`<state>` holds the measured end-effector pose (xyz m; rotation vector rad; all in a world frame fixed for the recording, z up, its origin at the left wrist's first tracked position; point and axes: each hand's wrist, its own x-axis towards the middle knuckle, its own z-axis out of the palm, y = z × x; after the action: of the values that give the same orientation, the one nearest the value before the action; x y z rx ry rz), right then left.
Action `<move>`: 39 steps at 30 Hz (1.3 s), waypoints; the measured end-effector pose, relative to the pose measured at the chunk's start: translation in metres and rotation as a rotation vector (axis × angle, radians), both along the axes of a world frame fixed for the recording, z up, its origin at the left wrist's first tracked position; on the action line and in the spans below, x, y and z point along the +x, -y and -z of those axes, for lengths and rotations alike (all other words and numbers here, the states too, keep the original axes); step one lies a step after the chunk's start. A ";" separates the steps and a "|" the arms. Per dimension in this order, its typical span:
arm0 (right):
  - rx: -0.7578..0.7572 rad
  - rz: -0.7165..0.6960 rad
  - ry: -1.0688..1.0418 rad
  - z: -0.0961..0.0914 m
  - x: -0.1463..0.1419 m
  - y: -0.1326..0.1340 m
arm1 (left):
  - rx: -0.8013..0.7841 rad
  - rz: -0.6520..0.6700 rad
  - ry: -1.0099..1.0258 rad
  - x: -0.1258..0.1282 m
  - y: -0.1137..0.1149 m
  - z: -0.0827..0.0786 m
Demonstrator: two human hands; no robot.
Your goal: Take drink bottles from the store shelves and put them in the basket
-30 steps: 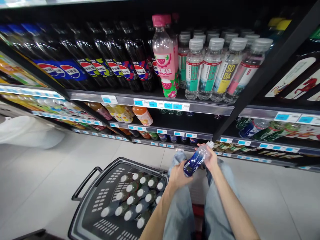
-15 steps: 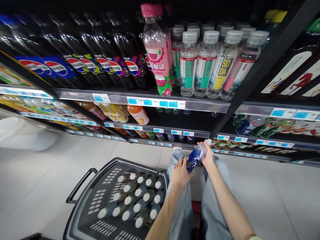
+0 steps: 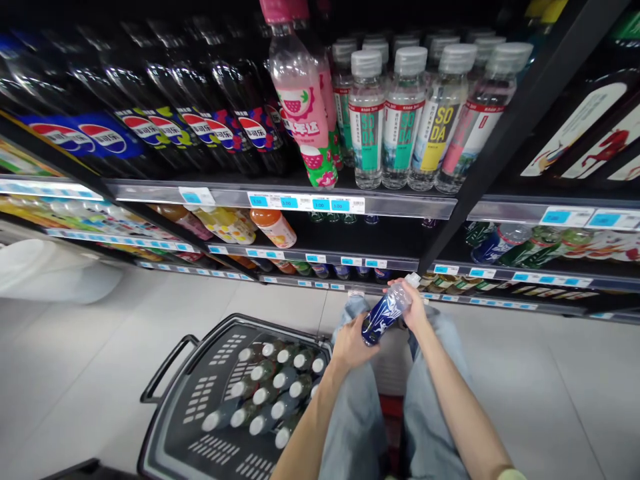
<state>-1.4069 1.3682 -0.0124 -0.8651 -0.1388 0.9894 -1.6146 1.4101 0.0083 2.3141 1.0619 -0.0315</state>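
Observation:
A clear drink bottle [image 3: 385,313] with a dark blue label and a white cap is tilted between my two hands, above my knees. My right hand [image 3: 411,308] wraps around its upper part, just below the cap. Around the lower end, my left hand [image 3: 354,343] has its fingers closed on the label side. To the left of my legs stands a dark grey shopping basket [image 3: 200,427]. Several white-capped bottles [image 3: 275,387] stand upright inside it, and my left forearm hides some of them.
Ahead, a black shelf [image 3: 300,203] holds cola bottles [image 3: 200,127], a pink-capped bottle [image 3: 303,100] and several soda water bottles [image 3: 367,127]. Lower shelves hold an orange juice bottle [image 3: 274,228] and other drinks. A white bin [image 3: 55,270] stands at the left on the tiled floor.
The bottle has shifted slightly left and its label has turned more toward me, still in both hands. The left hand has moved left with it. The camera view has shifted a little.

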 end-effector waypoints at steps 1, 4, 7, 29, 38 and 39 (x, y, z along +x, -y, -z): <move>-0.006 0.002 0.014 -0.001 0.000 -0.003 | 0.002 -0.006 0.002 0.001 0.000 0.001; -0.031 0.019 0.034 0.000 0.000 -0.010 | 0.020 -0.033 0.002 0.006 0.003 0.002; -0.063 0.060 0.016 0.003 0.002 -0.015 | 0.066 -0.078 -0.023 0.013 0.009 0.003; -0.001 0.025 -0.038 0.002 0.005 -0.006 | 0.045 -0.049 -0.074 0.015 0.011 -0.005; -0.074 0.142 -0.020 0.005 0.008 -0.006 | 0.140 -0.103 -0.033 0.023 0.020 0.009; -0.078 0.139 -0.022 0.004 0.008 -0.006 | 0.140 -0.104 -0.028 0.023 0.020 0.010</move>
<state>-1.3986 1.3741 -0.0166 -0.9222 -0.0209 0.8779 -1.5919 1.3899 -0.0012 2.3848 1.2332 0.0532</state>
